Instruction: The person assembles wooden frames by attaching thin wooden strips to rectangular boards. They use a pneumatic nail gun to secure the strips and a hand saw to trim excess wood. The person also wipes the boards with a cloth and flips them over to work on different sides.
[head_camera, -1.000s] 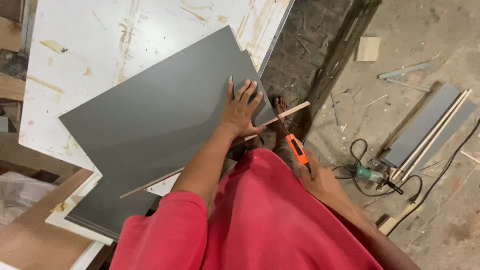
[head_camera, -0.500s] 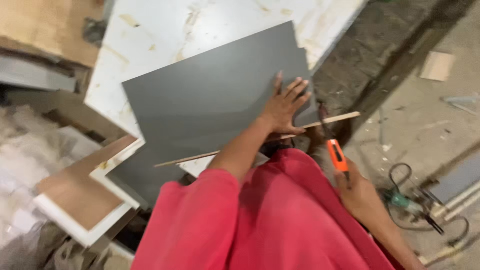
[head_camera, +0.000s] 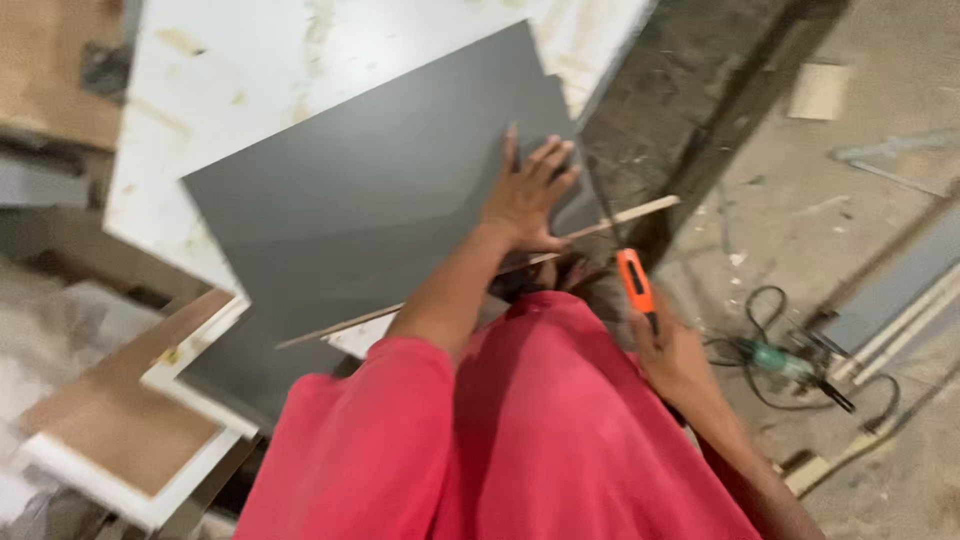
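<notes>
Head view: we are pressing our left hand (head_camera: 528, 195), fingers splayed flat, on the grey panel (head_camera: 370, 210) now shifted rightward across the white bench (head_camera: 300, 60), our right hand (head_camera: 672, 352) gripping the orange-handled knife (head_camera: 634, 284) at the panel's edge.

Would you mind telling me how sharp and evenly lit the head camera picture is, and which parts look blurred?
Head view: motion blur softens the whole frame, most at the left edge. The left hand, flat on the grey panel, and the right hand, gripping the orange-handled tool, stay recognisable. Light is soft and even, without glare; the power tool on the floor is smeared.
</notes>
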